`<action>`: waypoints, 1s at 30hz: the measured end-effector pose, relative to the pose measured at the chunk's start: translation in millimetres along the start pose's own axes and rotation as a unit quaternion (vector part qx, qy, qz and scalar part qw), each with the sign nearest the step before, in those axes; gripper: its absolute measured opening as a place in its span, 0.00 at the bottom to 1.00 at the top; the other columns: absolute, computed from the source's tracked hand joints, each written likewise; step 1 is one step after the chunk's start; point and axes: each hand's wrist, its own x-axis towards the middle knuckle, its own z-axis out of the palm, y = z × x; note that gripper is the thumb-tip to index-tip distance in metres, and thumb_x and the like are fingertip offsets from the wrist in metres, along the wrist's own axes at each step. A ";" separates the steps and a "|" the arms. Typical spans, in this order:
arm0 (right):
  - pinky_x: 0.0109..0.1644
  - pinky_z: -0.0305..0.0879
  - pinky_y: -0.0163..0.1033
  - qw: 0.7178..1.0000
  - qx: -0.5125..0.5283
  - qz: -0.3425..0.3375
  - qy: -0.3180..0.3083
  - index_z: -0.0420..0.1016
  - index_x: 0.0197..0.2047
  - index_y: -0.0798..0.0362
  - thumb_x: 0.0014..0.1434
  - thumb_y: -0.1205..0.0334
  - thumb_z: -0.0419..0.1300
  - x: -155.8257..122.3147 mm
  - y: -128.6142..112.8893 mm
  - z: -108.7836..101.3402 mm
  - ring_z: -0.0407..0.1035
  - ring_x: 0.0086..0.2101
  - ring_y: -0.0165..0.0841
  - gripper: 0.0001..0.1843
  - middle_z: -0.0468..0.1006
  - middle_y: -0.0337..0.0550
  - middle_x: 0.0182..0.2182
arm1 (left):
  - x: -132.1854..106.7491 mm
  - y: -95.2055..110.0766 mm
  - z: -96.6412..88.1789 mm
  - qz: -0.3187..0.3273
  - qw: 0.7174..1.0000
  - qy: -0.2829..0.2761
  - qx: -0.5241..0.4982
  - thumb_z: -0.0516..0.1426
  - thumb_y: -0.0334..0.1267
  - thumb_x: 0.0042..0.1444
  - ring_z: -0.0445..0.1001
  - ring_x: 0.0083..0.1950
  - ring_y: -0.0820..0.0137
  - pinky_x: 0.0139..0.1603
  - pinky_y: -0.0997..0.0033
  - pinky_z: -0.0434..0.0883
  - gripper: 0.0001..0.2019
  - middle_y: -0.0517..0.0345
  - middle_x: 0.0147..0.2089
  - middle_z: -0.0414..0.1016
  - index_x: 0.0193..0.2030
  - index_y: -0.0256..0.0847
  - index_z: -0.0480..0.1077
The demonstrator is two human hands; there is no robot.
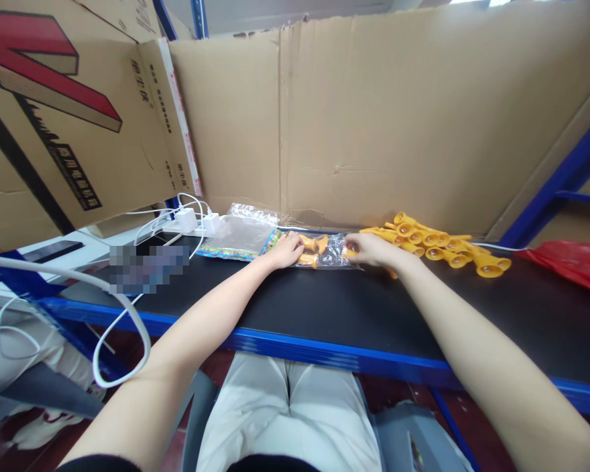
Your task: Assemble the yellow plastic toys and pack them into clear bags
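Note:
A clear plastic bag (333,252) lies on the black shelf top with several yellow plastic horns (319,245) inside. My left hand (286,251) rests flat over the bag's left part, fingers stretched along it. At the bag's right end, my right hand (366,250) is closed in a pinch on a yellow plastic horn, of which only a bit shows between the fingertips and the film. Right beside that hand is a pile of more yellow horns (430,238), their flared ends facing me.
Flat clear bags with a colourful printed edge (231,252) lie at the left. Beyond them are white chargers (185,220) with cables; one white cable (128,308) loops over the front edge. Cardboard (373,124) walls the back. A red plastic bag (575,262) lies far right.

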 end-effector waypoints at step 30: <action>0.21 0.60 0.31 0.982 0.148 0.084 -0.081 0.73 0.27 0.54 0.43 0.64 0.59 -7.0 0.7 -13.4 0.66 0.17 0.27 0.05 0.73 0.38 0.17 | 5.4 -11.5 3.4 -0.141 0.974 0.089 -0.152 0.42 0.46 0.61 0.65 0.55 0.63 0.56 0.64 0.60 0.19 0.44 0.53 0.67 0.49 0.35 0.62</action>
